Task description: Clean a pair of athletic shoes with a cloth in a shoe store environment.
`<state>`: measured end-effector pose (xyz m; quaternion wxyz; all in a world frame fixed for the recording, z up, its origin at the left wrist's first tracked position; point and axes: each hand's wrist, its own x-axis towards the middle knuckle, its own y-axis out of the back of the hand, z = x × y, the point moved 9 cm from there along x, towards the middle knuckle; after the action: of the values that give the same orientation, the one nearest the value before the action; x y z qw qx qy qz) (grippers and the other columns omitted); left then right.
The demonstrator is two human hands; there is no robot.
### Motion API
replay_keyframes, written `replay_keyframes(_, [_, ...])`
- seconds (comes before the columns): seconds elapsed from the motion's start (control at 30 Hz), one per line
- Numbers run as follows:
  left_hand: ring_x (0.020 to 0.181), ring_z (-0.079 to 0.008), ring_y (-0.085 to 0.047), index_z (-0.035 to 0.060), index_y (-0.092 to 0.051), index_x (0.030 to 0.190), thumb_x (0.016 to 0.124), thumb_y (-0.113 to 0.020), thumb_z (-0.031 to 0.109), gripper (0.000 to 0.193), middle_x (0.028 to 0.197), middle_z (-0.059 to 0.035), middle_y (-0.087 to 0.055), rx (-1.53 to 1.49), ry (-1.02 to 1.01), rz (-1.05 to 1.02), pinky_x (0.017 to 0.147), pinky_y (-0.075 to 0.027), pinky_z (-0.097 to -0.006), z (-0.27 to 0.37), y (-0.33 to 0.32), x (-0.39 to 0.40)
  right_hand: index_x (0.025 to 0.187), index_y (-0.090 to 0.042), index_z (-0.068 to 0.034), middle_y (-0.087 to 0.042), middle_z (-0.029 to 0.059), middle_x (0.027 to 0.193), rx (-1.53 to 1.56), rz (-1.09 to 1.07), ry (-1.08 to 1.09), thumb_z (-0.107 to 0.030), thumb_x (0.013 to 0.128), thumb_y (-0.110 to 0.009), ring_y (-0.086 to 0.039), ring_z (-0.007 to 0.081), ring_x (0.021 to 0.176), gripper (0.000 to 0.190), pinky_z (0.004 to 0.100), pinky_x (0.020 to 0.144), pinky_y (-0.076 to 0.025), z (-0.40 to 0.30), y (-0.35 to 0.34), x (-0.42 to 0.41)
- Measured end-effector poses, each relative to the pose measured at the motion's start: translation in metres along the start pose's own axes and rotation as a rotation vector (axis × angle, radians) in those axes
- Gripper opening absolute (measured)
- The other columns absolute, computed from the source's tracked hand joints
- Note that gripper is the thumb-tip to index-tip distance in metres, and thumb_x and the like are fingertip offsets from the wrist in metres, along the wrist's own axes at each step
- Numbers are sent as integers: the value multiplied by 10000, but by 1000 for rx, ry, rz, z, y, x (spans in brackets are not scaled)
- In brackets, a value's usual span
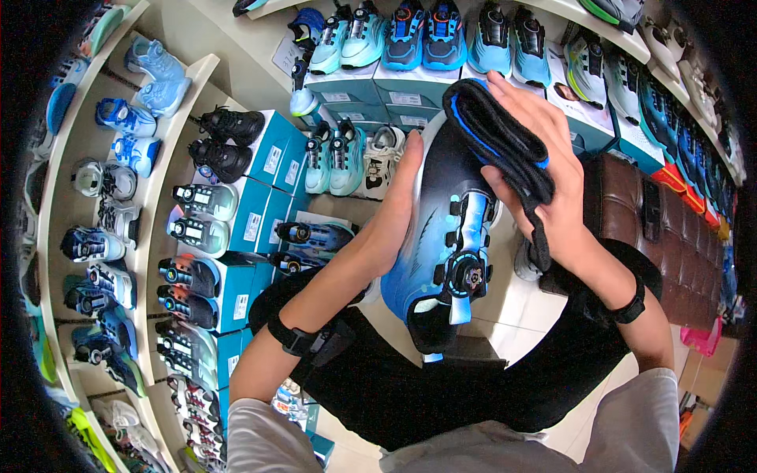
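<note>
A blue and black sneaker (423, 248) with a dial lacing knob (467, 277) is held up before me, its heel opening toward my body. My left hand (393, 207) supports it along its left side, with the palm against the shoe and the thumb side up. In my right hand (550, 171) is a folded black cloth with blue edging (497, 127). The cloth lies over the toe end of the sneaker, and one strip of it hangs down beside the shoe. My right thumb presses under the fold.
Shelves of sneakers (127, 142) curve along the left. Teal shoeboxes (257, 195) with shoes on top stand beside them, and more (408, 97) stand ahead. A brown leather seat (662, 236) is at the right. My black-clad legs (378, 378) are below the sneaker.
</note>
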<state>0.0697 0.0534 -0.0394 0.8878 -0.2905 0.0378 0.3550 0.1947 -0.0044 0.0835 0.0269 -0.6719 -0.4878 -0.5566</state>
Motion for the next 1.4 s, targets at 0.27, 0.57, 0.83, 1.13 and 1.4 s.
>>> replay_keyframes(0.27, [1207, -211, -672, 73, -434, 1526, 1043, -194, 734, 853, 1368, -141, -635, 119, -45, 130, 1042, -544, -364, 14, -9, -13, 1464, -585, -65, -527, 149, 1554, -100, -216, 174, -359, 902, -648, -526, 323, 1407, 637, 463, 1115, -363, -25, -13, -8])
replay_keyframes(0.57, [1005, -190, -742, 73, -519, 1465, 1027, -239, 756, 859, 1219, -113, -710, -87, 107, -52, 873, -617, -340, -3, -7, -5, 1481, -556, -45, -508, 178, 1560, 81, -64, 34, -206, 833, -804, -468, 365, 1455, 712, 481, 1203, -316, -5, -7, -8])
replay_keyframes(0.83, [857, -346, -766, 25, -579, 1321, 950, -274, 850, 955, 1024, -179, -724, -344, 292, -142, 757, -659, -473, -13, -20, -9, 1483, -547, -25, -505, 200, 1556, 151, -24, -31, -261, 888, -766, -458, 370, 1465, 677, 493, 1204, -318, 9, -4, -7])
replay_keyframes(1.13, [997, -245, -748, 85, -513, 1473, 996, -281, 795, 886, 1231, -139, -709, -233, 103, -41, 893, -615, -395, 0, -3, -5, 1489, -543, -41, -492, 175, 1576, 71, -162, 68, -351, 922, -714, -459, 359, 1466, 668, 485, 1192, -330, -7, -10, -5])
replay_keyframes(1.4, [1211, -195, -648, 50, -478, 1493, 1033, -246, 748, 868, 1390, -116, -611, -6, -154, 22, 1011, -552, -350, 17, -6, 0, 1497, -542, -57, -485, 177, 1579, 42, -259, 84, -370, 963, -632, -428, 351, 1489, 626, 501, 1204, -302, -13, -22, -12])
